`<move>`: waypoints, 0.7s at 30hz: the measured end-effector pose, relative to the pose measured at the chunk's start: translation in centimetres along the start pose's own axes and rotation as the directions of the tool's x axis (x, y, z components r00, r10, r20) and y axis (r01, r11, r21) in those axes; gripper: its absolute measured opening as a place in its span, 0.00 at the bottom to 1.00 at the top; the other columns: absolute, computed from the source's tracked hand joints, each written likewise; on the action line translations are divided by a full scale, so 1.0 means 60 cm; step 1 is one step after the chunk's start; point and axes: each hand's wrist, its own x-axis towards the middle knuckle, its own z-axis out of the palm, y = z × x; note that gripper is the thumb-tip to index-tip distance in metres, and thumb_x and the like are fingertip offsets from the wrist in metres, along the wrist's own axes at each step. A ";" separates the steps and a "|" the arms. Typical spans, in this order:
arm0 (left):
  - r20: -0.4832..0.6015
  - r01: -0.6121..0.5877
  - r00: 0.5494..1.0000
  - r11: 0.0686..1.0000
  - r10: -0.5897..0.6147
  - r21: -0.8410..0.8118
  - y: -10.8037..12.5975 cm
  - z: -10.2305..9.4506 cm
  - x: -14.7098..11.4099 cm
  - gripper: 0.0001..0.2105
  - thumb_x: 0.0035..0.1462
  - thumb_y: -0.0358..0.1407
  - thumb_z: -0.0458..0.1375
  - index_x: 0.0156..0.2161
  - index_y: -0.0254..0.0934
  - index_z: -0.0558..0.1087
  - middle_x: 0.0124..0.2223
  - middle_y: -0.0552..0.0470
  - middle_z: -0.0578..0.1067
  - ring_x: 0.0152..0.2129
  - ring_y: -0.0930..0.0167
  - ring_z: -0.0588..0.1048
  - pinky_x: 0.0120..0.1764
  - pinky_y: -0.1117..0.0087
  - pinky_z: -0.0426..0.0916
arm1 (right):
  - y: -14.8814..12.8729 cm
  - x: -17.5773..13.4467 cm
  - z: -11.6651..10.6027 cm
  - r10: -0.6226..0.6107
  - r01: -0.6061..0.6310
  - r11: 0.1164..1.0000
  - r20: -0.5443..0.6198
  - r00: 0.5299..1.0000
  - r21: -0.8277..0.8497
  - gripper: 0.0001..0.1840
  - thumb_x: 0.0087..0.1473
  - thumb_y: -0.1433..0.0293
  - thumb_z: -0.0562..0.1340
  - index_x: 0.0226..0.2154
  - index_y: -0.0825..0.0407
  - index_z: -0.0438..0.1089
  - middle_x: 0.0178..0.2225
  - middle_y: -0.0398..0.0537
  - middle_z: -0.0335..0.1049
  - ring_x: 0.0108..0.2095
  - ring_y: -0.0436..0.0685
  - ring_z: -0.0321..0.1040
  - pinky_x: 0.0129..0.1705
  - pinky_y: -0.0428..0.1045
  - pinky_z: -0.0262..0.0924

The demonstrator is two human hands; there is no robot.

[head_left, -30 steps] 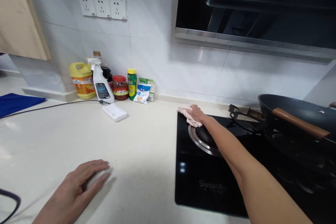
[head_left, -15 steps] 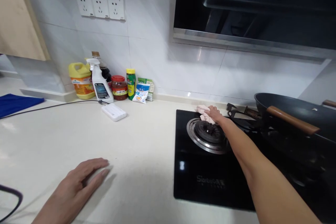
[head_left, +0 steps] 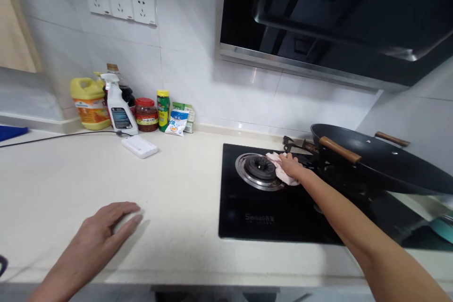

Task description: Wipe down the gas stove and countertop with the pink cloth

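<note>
My right hand (head_left: 292, 166) presses a pale pink cloth (head_left: 285, 177) against the black glass gas stove (head_left: 279, 219), at the right edge of the round burner (head_left: 261, 168) and its steel ring. The fingers are closed over the cloth. My left hand (head_left: 108, 229) is held over the white countertop (head_left: 180, 188), thumb and fingers apart, with nothing in it. A black wok (head_left: 382, 155) with wooden handles sits on the right part of the stove.
A white spray bottle (head_left: 119, 106), a yellow jug (head_left: 91, 104), a red-lidded jar (head_left: 146, 115) and small seasoning packs (head_left: 177, 121) stand along the wall. Nearer lies a white box (head_left: 139, 146) by a black cable. The range hood (head_left: 318, 23) overhangs the stove. A black pan support (head_left: 300, 145) lies behind.
My right hand has wiped the cloth from behind the burner round to its right side. The view has turned right, bringing more of the wok into sight. My left hand stays over the counter.
</note>
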 end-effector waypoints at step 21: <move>-0.005 -0.113 0.994 0.993 0.113 0.028 -0.008 0.013 -0.001 0.23 0.59 0.58 0.52 0.42 0.44 0.80 0.48 0.47 0.82 0.47 0.59 0.79 0.52 0.58 0.72 | -0.137 -0.269 -0.035 -0.331 0.313 0.936 -0.103 0.938 -0.159 0.21 0.70 0.58 0.47 0.50 0.47 0.71 0.52 0.56 0.73 0.53 0.68 0.63 0.53 0.61 0.54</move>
